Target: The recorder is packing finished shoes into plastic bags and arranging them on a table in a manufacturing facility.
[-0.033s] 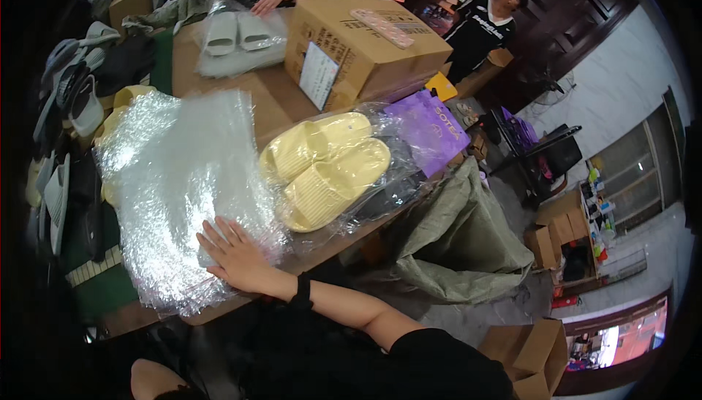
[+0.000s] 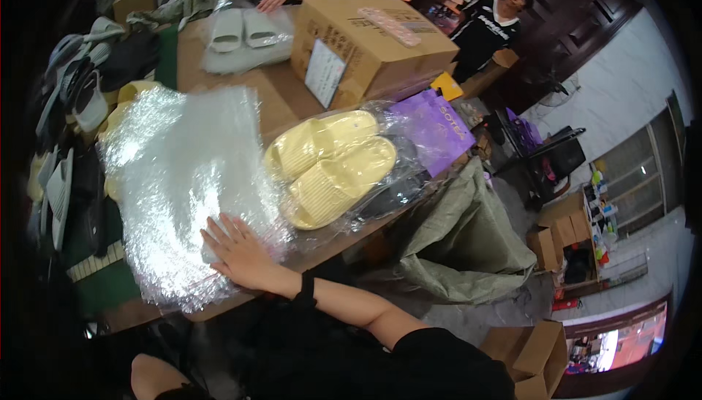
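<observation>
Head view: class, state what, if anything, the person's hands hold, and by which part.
Nothing is gripped. The right hand lies flat, fingers spread, on the near edge of the stack of clear plastic bags. The left hand is out of view.

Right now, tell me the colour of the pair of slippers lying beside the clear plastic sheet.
Pale yellow slippers, ribbed on top; the head view shows them.
</observation>
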The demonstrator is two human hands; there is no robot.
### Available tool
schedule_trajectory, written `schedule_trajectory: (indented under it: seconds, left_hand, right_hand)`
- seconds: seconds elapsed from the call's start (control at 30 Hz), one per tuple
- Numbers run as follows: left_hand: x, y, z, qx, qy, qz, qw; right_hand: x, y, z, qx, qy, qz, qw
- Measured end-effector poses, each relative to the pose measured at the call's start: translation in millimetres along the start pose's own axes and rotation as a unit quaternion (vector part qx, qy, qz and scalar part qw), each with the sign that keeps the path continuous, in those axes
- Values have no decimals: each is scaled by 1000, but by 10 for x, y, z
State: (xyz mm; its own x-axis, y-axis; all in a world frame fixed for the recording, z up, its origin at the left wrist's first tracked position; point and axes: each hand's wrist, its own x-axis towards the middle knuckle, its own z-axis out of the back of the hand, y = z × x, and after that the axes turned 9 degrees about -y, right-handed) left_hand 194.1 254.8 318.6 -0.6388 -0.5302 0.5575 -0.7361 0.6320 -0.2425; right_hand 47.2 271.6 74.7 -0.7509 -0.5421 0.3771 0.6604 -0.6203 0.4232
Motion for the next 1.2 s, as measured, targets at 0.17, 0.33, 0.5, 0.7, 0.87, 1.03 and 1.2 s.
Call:
schedule_trajectory:
  seconds: [0.17,0.33,0.5,0.7,0.87,1.03,1.2]
  left_hand:
    - [-40,-2,106,55,52,-53,996]
    - [30,-37,229,108,152,-129,974]
    - [382,-143,428,228,239,-250,910]
    - [-86,-171,1137,426,330,-454,709]
    - [492,-264,1345,528,461,-313,641]
    - [350,-170,1621,682,361,-66,633]
    - [203,-79,1977,690,381,-7,616]
  right_hand:
    - [15,-40,56,-19,-22,10,1000]
    - [-3,-52,45,-15,24,-14,1000]
    - [13,-98,-50,-80,90,-22,993]
    - [-5,-31,113,-66,47,-7,997]
    - [-19,0,70,-49,34,19,998]
    - [-29,-50,100,-59,50,29,997]
    - [28,-123,128,-42,48,31,997]
